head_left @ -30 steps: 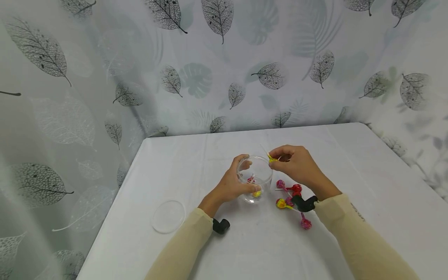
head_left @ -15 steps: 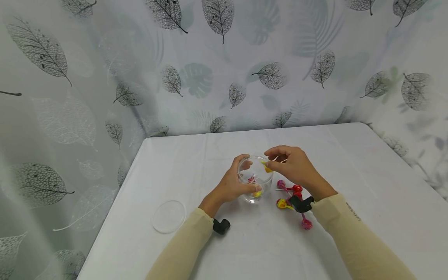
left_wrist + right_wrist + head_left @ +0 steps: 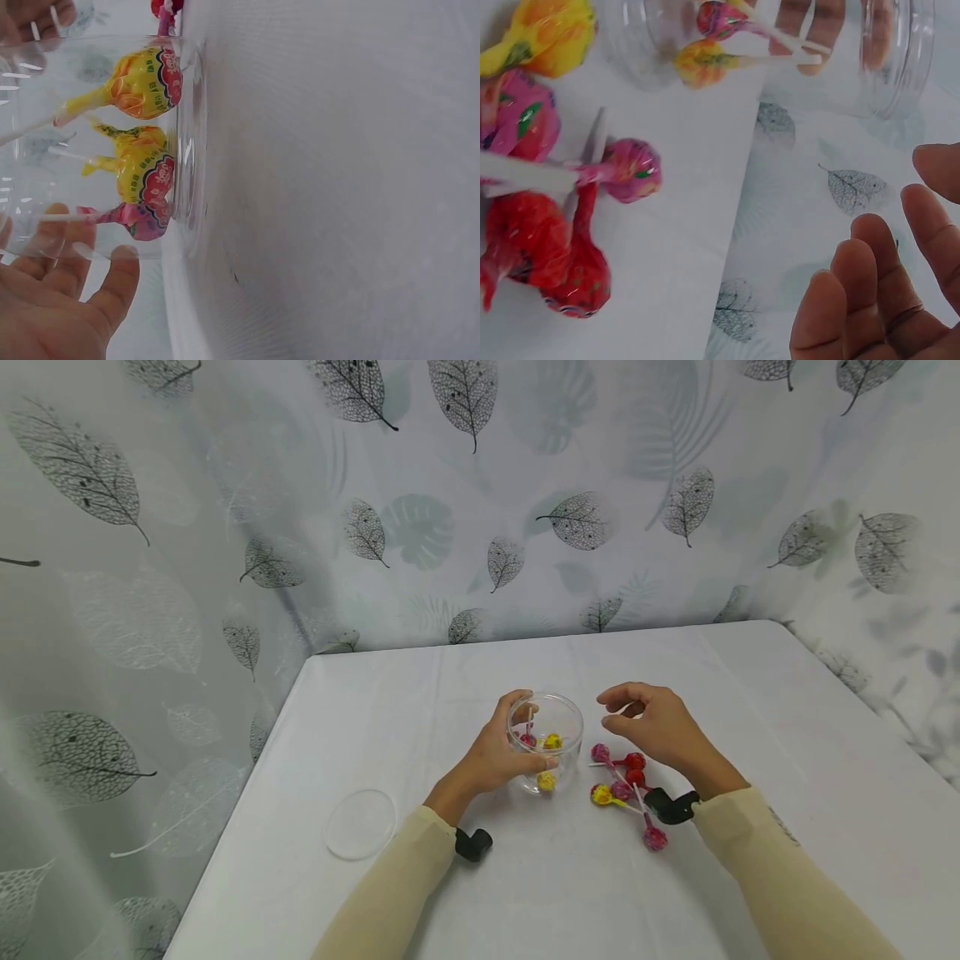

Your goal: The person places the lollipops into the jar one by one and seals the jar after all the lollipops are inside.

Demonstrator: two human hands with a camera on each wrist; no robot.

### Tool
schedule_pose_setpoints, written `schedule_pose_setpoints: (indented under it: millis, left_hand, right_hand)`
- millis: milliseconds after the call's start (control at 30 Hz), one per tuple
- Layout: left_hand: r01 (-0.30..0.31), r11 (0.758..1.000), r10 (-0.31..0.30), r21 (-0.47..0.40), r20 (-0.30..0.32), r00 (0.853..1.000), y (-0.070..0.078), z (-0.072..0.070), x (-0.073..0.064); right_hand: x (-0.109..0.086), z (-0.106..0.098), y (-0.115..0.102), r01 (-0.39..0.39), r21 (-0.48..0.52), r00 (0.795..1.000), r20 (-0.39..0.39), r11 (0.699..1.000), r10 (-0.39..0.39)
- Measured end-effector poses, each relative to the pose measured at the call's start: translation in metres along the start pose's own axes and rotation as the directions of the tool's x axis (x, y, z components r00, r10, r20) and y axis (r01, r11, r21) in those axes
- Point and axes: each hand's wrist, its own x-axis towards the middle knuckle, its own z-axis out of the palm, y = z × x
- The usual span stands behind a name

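My left hand [image 3: 501, 752] grips a clear round jar [image 3: 574, 745] around its side, with the thumb across the front. Inside the jar lie two yellow lollipops, an upper one [image 3: 145, 84] and a lower one [image 3: 139, 166] in the left wrist view, beside a pink lollipop [image 3: 144, 222]. To the right of the rim my right hand [image 3: 654, 722] hovers with loosely bent fingers and nothing between them. Below it, several wrapped lollipops lie in a loose heap, among them a red one [image 3: 635, 762], a yellow one [image 3: 601, 794] and a pink one [image 3: 655, 838].
A clear round disc, like a lid [image 3: 362, 825], lies flat on the white table [image 3: 525, 893], left of the left forearm. A leaf-patterned curtain [image 3: 420, 602] hangs behind and beside the table. Each wrist carries a black mount [image 3: 474, 845].
The right hand has let a yellow lollipop drop into the jar and drawn back to the right. The left hand and the jar have stayed almost in place.
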Motion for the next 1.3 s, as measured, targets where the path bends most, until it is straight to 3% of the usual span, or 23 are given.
schedule_pose_setpoints:
  millis: [233,467,967,1300]
  left_hand:
    - [-0.003,1.000,0.003,0.008,-0.001,1.000,0.000,-0.001,0.000]
    - [0.000,1.000,0.000,0.009,-0.003,1.000,0.000,0.000,0.000]
    - [0.004,1.000,-0.004,0.022,-0.003,1.000,0.001,0.001,0.001]
    - [0.001,1.000,-0.001,0.029,-0.001,1.000,0.000,0.001,0.001]
  right_hand:
    - [-0.002,-0.003,0.026,-0.088,-0.033,0.996,0.032,0.996,0.089]
    - [-0.002,-0.002,0.043,-0.126,-0.052,0.989,0.065,0.991,0.129]
    - [-0.007,-0.002,0.055,-0.234,-0.111,0.955,0.161,0.966,0.250]
    - [-0.005,0.002,0.063,-0.240,-0.138,0.946,0.187,0.961,0.264]
